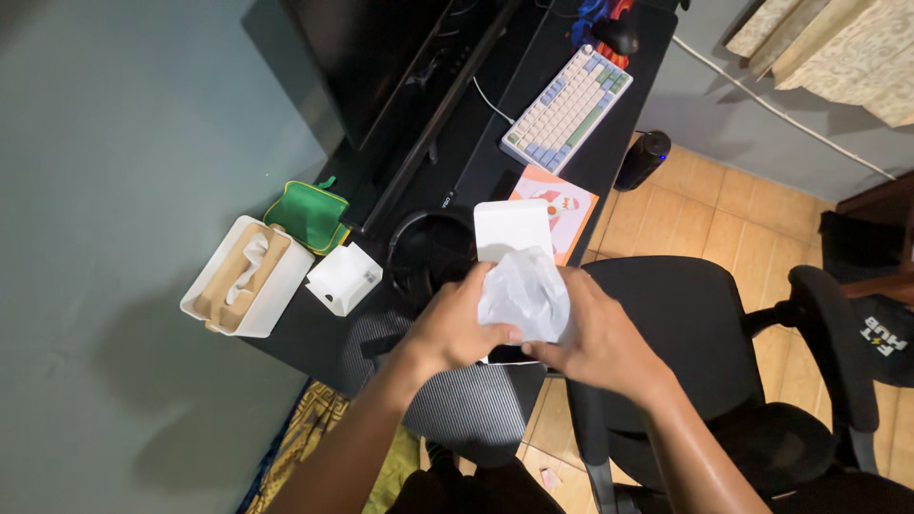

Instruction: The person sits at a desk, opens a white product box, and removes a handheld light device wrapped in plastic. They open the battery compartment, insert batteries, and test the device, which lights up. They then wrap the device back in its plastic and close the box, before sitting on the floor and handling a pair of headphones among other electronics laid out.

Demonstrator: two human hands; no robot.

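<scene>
White crinkled plastic wrap (526, 295) sits bunched between both hands: the left hand (457, 324) pinches its near edge, the right hand (598, 343) closes around its far side. It hovers over the black desk's (314, 333) front edge, apparently already off the open white box (512, 228) behind. Tissue holder (246, 278) and keyboard (568, 108) stand well apart; the chair (705, 324) crowds the right.

Crumpled plastic bag (525, 295) hides right hand (602, 345) fingertips; monitor (376, 57) cut by top edge

Black desk (314, 338), grey wall (114, 114), wooden floor (724, 209)
</scene>
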